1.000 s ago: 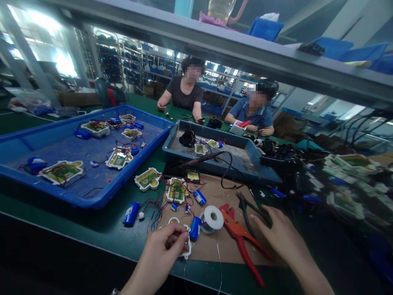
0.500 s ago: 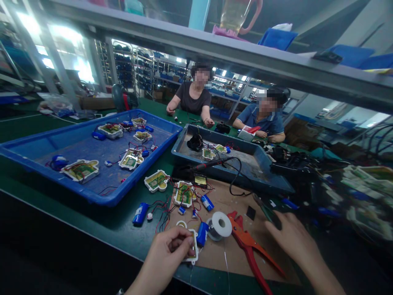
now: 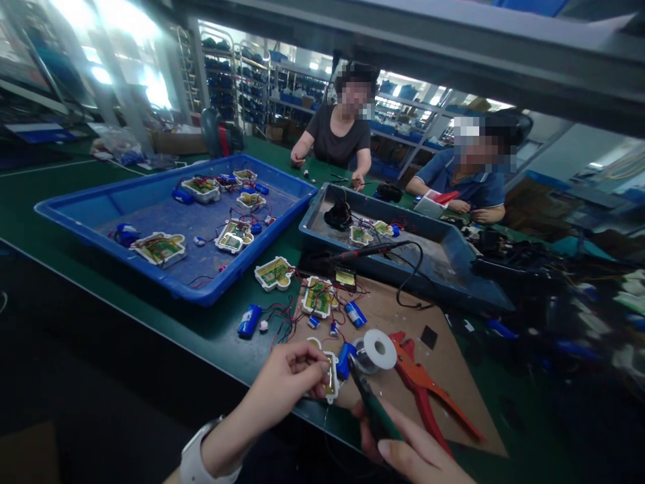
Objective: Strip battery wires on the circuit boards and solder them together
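My left hand (image 3: 297, 376) is closed, thumb and fingertips pinched at the left side of a white case with a circuit board (image 3: 331, 380) at the table's front edge. The fingers hide part of the case. My right hand (image 3: 398, 437) is wrapped round dark green-handled pliers (image 3: 375, 407), whose tip points at a blue battery (image 3: 345, 361) beside the case. A spool of solder wire (image 3: 379, 349) stands just right of the battery. Farther right lies a red-orange cutter (image 3: 420, 380).
A blue tray (image 3: 201, 292) holds several board cases and batteries. A grey-blue tray (image 3: 443, 286) stands behind a soldering iron (image 3: 360, 252). More board cases (image 3: 317, 297) with wires lie on brown cardboard (image 3: 468, 383). Two people (image 3: 342, 134) sit across the table.
My right hand has moved left and toward me, bringing the pliers beside the case. My left hand keeps its pinch at the case. The camera view has tilted down and shifted left.
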The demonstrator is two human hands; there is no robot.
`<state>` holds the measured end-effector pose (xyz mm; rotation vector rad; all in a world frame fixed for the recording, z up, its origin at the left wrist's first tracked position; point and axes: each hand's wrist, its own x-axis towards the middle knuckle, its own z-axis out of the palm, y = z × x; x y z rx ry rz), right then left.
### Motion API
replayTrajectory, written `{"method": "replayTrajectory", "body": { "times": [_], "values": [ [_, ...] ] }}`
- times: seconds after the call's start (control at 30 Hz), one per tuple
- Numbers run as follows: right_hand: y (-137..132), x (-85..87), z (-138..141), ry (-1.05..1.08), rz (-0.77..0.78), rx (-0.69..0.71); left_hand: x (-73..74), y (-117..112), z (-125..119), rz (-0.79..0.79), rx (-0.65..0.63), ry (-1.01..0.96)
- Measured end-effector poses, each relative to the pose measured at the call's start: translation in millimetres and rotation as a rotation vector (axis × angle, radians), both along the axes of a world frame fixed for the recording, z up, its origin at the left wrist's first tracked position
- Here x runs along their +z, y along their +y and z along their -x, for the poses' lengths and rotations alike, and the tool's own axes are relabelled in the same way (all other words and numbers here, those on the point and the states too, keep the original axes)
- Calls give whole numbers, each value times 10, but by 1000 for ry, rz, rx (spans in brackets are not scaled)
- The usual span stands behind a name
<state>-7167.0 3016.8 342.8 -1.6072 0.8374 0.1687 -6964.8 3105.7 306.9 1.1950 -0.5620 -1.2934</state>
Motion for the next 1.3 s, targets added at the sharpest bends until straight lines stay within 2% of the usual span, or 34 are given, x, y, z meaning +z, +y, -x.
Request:
{"method": "replayTrajectory", "body": {
  "times": [0.13, 0.23, 0.43, 0.63, 1.03, 1.17, 1.3],
  "values": [
    [-35, 118, -162, 133, 132, 134, 11, -7, -21, 1, -9, 18],
    [-58, 141, -212, 156, 187, 196, -1, -16, -25, 8, -29, 25],
    [-94, 119, -222, 150, 205, 211, -31, -31, -26, 2, -39, 34],
    [-112, 111, -248, 36, 244, 243, -40, -48, -34, -40, -61, -17],
    [-127, -100, -218, 80, 284, 247, -33, -46, -31, -49, -69, -47],
    [-66, -235, -207, 107, 314, 161, -17, -40, -23, -44, -69, -55],
    [-42, -339, -219, 33, 294, 114, -22, -48, 0, -21, -46, -70]
  ]
}}
